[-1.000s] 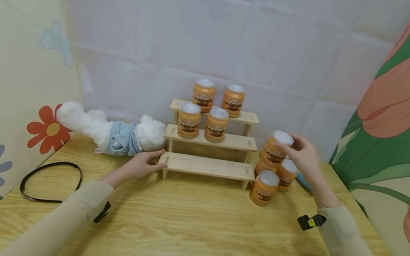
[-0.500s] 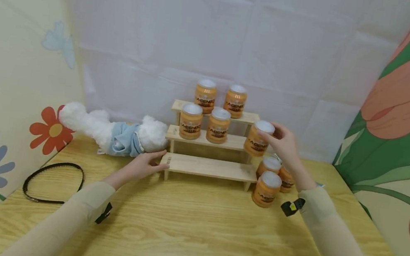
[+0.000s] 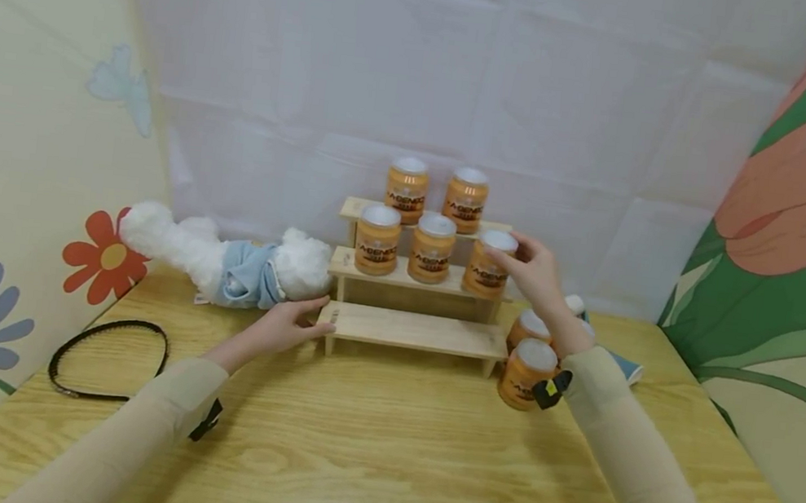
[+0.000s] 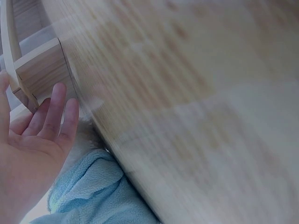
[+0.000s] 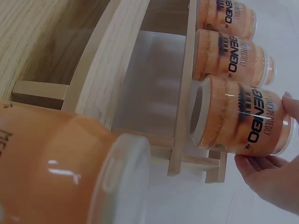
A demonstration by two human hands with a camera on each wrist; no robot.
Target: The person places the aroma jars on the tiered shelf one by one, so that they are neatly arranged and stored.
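Note:
My right hand (image 3: 535,275) pinches an orange jar (image 3: 487,273) with a white lid, thumb and fingers around its upper part. The jar is over the right end of the middle step of a three-step wooden stand (image 3: 402,329). In the right wrist view its underside shows, slightly tilted off the step. Beside it on that step stand two matching jars, a left jar (image 3: 378,241) and a middle jar (image 3: 432,248). Two more top the stand, one jar (image 3: 406,190) left of the other jar (image 3: 466,201). My left hand (image 3: 284,326), fingers relaxed, touches the bottom step's left end.
Right of the stand, a front jar (image 3: 527,371) and a rear jar (image 3: 530,324) stand on the table (image 3: 353,443); my right arm partly hides things behind. A blue-and-white object (image 3: 627,367) lies there. At left are a white plush toy (image 3: 246,268) and a black hoop (image 3: 111,321).
My right hand has carried the jar leftward from above the jars on the right to the middle step's right end. My left hand has stayed at the stand.

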